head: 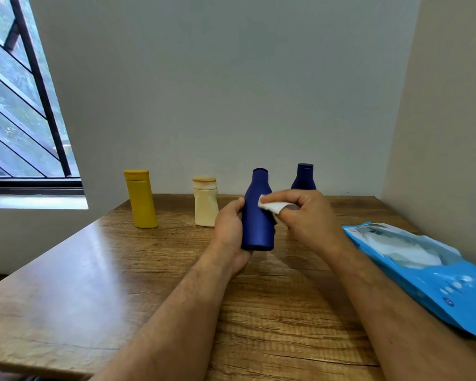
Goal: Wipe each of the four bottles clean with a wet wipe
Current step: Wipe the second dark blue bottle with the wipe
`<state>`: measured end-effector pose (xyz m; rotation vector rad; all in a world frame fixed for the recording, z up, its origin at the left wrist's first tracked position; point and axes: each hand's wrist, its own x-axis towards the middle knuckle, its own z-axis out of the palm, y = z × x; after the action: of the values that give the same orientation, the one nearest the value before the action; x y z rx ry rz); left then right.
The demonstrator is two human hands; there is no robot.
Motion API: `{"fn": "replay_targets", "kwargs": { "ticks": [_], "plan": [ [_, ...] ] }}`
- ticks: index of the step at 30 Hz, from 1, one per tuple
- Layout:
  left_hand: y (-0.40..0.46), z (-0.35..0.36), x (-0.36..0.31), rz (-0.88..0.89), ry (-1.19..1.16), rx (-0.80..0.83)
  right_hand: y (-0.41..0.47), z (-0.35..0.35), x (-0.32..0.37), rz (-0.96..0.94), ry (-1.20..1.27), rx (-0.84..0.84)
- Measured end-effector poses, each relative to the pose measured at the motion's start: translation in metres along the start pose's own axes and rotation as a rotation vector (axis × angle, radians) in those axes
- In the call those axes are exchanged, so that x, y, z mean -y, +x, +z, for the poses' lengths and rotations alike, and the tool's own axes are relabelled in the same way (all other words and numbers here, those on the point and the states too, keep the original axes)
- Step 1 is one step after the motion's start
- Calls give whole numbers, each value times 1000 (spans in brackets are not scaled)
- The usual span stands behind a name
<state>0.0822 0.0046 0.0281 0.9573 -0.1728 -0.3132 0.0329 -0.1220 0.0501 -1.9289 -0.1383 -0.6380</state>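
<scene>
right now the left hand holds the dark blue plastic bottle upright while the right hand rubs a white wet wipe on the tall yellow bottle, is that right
Not quite. The head view shows the right hand pressing the white wet wipe against the dark blue plastic bottle that the left hand holds upright. The tall yellow bottle stands untouched at the far left of the wooden table.

Blue bottle (257, 215) upright, held; white wipe (272, 206) touching.

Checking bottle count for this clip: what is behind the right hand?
Behind the right hand stands a second dark blue bottle; only its cap and shoulders show, its lower body is covered by the hand.
</scene>
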Motion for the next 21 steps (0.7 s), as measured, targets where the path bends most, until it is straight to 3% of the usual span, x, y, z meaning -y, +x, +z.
{"fn": "replay_targets", "kwargs": {
  "ticks": [4, 8, 12, 14, 21],
  "plan": [
    [-3, 2, -1, 1, 34, 23, 2, -2, -3, -20, -6, -85],
    [3, -2, 1, 93, 50, -20, -2, -4, 3, 8, 45, 153],
    [11, -6, 3, 73, 106, -75, -4, -6, 5, 19, 48, 351],
    [9, -6, 3, 16, 161, -34, -3, -5, 5, 15, 70, 298],
    [-2, -5, 0, -126, 196, 214, 4, -8, 0, -4, 123, -138]
  ]
}}
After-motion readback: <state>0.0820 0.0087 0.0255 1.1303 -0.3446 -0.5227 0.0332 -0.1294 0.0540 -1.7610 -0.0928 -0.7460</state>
